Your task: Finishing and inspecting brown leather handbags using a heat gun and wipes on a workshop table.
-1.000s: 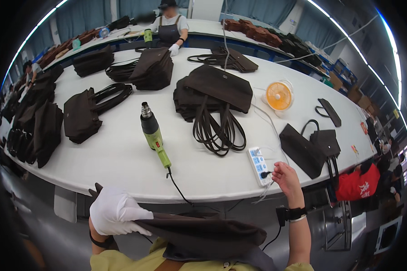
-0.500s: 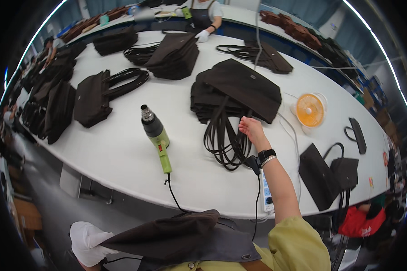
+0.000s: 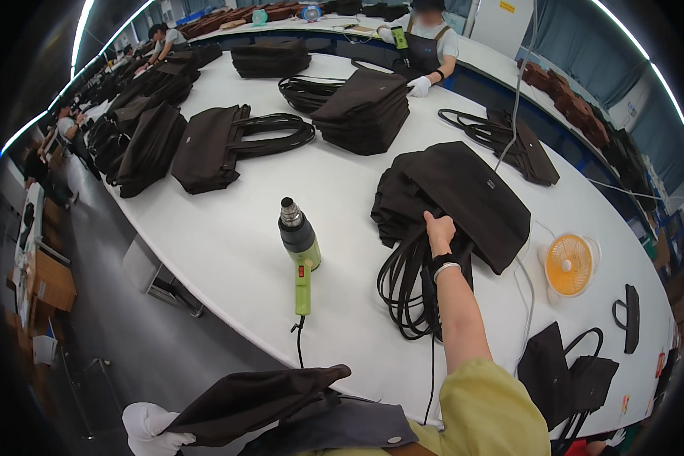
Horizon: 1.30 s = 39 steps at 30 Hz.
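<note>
Reaching past the heat gun (image 3: 299, 247), you are curling your right hand (image 3: 439, 232) fingers around the stacked dark bags (image 3: 452, 201); your gloved left hand (image 3: 153, 429) is pinching another dark bag (image 3: 251, 399).

A small pale label (image 3: 491, 183) sits on the top dark bag (image 3: 463, 197) of the middle stack.

Matt cloth bags (image 3: 463, 194), glossy plastic heat gun (image 3: 300, 247), smooth white table (image 3: 228, 251)
</note>
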Tool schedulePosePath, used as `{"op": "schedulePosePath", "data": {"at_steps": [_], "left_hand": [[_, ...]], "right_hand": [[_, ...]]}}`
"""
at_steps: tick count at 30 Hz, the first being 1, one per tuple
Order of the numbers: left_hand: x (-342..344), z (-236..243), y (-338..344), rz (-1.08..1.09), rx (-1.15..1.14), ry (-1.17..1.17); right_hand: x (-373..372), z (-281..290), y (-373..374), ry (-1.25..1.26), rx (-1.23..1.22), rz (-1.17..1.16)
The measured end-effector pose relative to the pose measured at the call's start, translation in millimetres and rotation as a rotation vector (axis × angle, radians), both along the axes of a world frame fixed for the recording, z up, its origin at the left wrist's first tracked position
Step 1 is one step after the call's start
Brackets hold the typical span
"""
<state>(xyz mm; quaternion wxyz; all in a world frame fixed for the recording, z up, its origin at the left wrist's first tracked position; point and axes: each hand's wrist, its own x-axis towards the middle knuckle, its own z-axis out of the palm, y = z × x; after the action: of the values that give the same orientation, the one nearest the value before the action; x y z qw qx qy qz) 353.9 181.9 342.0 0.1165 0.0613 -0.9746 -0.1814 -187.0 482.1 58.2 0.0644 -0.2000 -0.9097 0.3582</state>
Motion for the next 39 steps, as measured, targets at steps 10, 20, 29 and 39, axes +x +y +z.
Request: {"op": "schedulePosePath", "data": {"at_steps": [10,20,29,39], "left_hand": [[3.8,-48.0,-26.8,0.163,0.251,0.082],[-5.9,-52.6,-36.3,0.18,0.27,-0.013],[-43.2,-45.3,-32.7,-0.067,0.148,0.053],[-165.9,24.2,51.7,-0.653,-0.077,0.134]], "right_hand": [[-1.1,31.9,0.8,-0.174,0.035,0.081],[-3.8,43.0,-4.2,0.285,0.073,0.33],[56.3,31.0,-38.6,0.036,0.367,0.669],[113.6,59.4,27.5,-0.192,-0.217,0.536]]}}
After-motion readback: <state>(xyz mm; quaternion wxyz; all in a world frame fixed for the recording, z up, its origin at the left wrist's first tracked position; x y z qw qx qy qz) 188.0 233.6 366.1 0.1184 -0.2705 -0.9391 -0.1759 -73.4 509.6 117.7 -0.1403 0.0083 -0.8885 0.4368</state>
